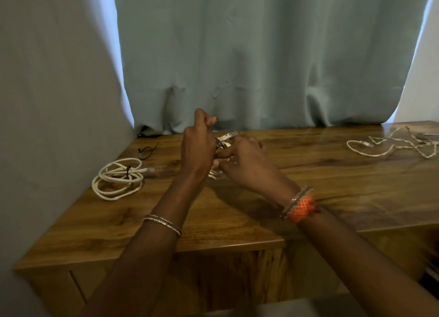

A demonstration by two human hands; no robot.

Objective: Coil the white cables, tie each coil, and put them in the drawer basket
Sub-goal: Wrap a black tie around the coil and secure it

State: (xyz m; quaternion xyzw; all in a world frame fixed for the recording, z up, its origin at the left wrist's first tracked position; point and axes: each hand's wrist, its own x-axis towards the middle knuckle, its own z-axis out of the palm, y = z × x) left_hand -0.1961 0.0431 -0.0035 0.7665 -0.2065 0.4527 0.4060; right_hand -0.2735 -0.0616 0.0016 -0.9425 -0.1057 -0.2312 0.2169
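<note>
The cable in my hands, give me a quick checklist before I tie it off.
1. Both hands on the cable: ok, left hand and right hand hold it.
2. Coil fully wound: cannot tell, hands hide it.
3. Tie around this coil: cannot tell.
4. Spare black tie within reach: ok, lies on the table.
5. Finished coil tied: ok.
6. Loose cable coiled: not ok.

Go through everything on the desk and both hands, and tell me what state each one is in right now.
Coiled cable: coiled, tied with a black tie, lying on the desk.
Loose black tie: looped, unused.
Twisted cable: uncoiled, spread out.
Cable in hand: held, connector end poking out.
Left hand: gripping that cable.
Right hand: gripping it too.
</note>
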